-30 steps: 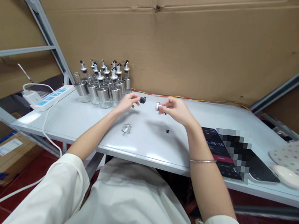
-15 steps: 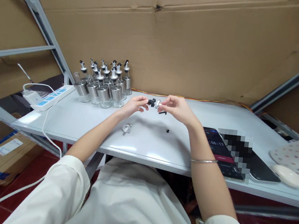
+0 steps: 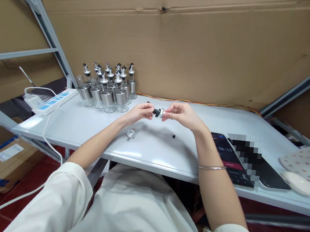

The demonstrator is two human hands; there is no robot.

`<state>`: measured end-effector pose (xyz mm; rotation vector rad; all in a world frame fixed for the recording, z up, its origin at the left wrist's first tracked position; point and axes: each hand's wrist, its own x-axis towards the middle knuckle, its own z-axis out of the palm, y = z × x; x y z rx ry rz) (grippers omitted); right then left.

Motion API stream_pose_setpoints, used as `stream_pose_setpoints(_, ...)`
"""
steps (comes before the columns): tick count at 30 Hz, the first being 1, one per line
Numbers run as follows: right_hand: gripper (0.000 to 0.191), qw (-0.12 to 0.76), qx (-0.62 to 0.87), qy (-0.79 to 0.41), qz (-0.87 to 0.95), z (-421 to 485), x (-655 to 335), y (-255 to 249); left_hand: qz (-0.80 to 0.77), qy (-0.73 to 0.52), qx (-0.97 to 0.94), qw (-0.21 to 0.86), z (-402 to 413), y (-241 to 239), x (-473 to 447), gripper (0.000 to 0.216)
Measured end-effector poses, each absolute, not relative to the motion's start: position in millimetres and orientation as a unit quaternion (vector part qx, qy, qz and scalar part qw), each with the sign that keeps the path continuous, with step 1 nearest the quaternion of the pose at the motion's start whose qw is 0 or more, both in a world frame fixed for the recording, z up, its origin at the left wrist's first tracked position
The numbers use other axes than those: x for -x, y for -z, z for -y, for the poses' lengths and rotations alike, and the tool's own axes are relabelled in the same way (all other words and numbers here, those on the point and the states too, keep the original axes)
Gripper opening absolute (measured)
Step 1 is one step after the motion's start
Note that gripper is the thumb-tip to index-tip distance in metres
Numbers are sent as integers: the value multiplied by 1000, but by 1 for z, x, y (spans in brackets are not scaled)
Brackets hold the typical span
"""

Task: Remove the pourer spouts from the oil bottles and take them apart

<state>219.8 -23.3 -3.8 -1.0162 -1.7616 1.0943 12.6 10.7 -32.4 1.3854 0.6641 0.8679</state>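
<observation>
My left hand [image 3: 137,115] pinches a black ribbed stopper [image 3: 157,112] between thumb and fingertips. In my right hand [image 3: 183,116] is a silver pourer spout [image 3: 161,113], gripped with its round collar turned towards the stopper. The two parts meet end to end above the table; whether they are joined I cannot tell. A small black tip shows just above my left fingers. Below, a loose silver pourer top [image 3: 131,133] lies near my left forearm, and a tiny black cap [image 3: 173,136] sits below my right hand.
Several glass-and-steel oil bottles [image 3: 107,100], most with pourers, stand at the back left. A white power strip [image 3: 52,101] is at the left edge. On the right lie a device with a timer [image 3: 229,157], a dark tablet-like slab [image 3: 270,174] and a cream oval object [image 3: 299,183].
The silver spout has come up against the black stopper, closing the small gap. The black lever by my right fingers is now mostly hidden. My right hand has shifted slightly left and lower.
</observation>
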Motion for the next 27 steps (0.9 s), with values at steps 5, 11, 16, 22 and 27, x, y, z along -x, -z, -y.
stream_pose_setpoints(5, 35, 411, 392, -443, 694, 28, -219, 0, -259, -401, -577, 663, -5, 28, -15, 37)
stream_pose_setpoints(11, 36, 434, 387, -440, 684, 28, -217, -1, -253, -442, -532, 677, -2, 28, -21, 32)
stream_pose_setpoints(16, 35, 446, 383, -437, 681, 24, -216, 4, -276, -446, -523, 672, -4, 31, -22, 31)
stream_pose_setpoints(22, 34, 446, 378, -427, 690, 21, -216, 8, -268, -444, -538, 664, -4, 34, -22, 37)
stream_pose_setpoints(27, 33, 436, 382, -429, 693, 22, -216, 7, -258, -451, -557, 648, -1, 34, -25, 38)
